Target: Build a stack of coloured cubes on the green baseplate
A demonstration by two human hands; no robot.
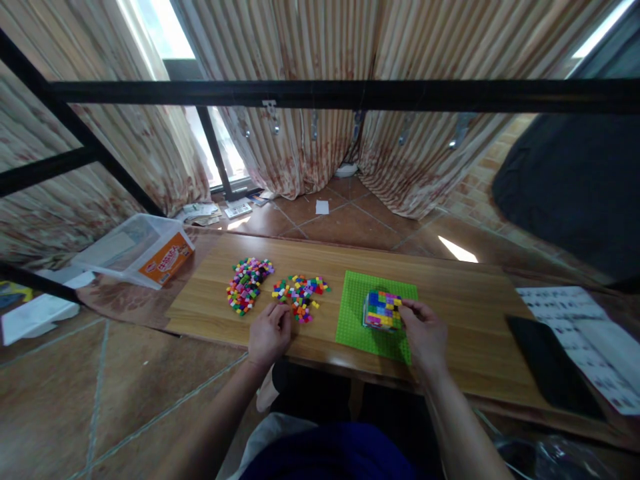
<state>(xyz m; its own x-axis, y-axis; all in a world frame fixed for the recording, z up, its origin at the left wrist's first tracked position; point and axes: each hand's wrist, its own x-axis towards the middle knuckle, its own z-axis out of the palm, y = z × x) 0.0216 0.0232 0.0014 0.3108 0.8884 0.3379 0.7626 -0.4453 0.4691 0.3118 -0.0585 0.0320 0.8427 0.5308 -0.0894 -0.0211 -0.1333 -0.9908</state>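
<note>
Head view: left hand [270,330], one, fingers curled, at the near edge of the smaller brick pile [301,291]. Right hand [424,328], one, thumb and fingers drawn narrow, fingertips at the right side of the block build [383,310]. Whether either hand pinched a brick could not be told at this size. Block build, one, multicoloured, stood on the green baseplate [351,313]. Larger brick pile [245,287], one, lay farther left. Wooden table [465,300] bore all these. Clear bin [120,270], one, orange-labelled, stood beyond the table's left end. Striped curtains [325,40] hung behind a black rail [320,93].
</note>
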